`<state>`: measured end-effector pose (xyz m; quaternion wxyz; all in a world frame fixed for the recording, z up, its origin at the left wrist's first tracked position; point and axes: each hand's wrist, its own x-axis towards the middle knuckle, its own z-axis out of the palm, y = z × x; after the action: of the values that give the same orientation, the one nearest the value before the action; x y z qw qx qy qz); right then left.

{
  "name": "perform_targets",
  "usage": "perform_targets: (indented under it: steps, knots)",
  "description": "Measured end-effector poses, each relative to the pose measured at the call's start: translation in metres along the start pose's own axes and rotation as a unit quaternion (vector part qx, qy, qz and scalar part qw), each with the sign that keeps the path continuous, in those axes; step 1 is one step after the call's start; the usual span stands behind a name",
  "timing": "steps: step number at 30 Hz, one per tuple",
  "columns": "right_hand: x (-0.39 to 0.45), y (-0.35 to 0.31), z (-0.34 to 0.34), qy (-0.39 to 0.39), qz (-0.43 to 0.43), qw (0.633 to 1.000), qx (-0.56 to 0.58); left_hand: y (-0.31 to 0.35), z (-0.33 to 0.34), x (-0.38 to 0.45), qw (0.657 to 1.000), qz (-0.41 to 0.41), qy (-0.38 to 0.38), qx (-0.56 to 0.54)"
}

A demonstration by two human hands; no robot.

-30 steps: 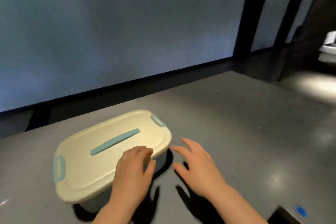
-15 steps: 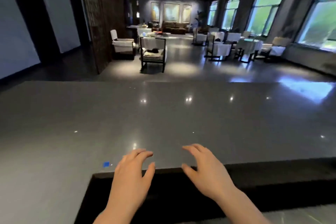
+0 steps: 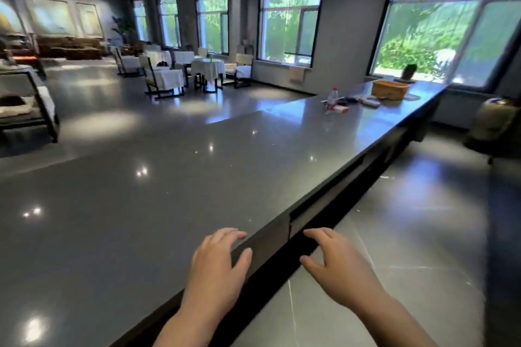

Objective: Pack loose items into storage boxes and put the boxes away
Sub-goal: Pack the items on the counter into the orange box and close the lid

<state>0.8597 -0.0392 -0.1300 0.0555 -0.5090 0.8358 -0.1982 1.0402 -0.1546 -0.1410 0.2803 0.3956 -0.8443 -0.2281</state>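
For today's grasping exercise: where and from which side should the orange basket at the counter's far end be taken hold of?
Probably by the two short end rims of the orange basket, both hands from above: it sits upright, open-topped and wide. Handles are too distant to tell.

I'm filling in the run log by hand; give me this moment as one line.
left hand: open, empty | right hand: open, empty | counter: bare nearby | orange basket, bottle: far end

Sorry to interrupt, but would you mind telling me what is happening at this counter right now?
A person stands at the long grey counter with both hands empty: the left hand above its edge, the right hand out over the floor. Loose items, a bottle and an orange basket wait at the far end.
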Motion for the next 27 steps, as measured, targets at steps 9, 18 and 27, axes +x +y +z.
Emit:
perform_targets:
  steps: [9,18,27]
  knots:
    - [0.079,0.127,-0.025,0.037,0.133,0.990,-0.029,0.058,0.123,0.140,0.991,0.099,-0.088,-0.036]
    - [0.160,0.228,-0.067,0.100,0.280,0.954,-0.032,0.122,0.220,0.314,0.965,0.203,-0.157,-0.057]
    - [0.220,0.349,-0.105,0.126,0.353,0.927,-0.026,0.205,0.349,0.400,0.938,0.241,-0.232,-0.083]
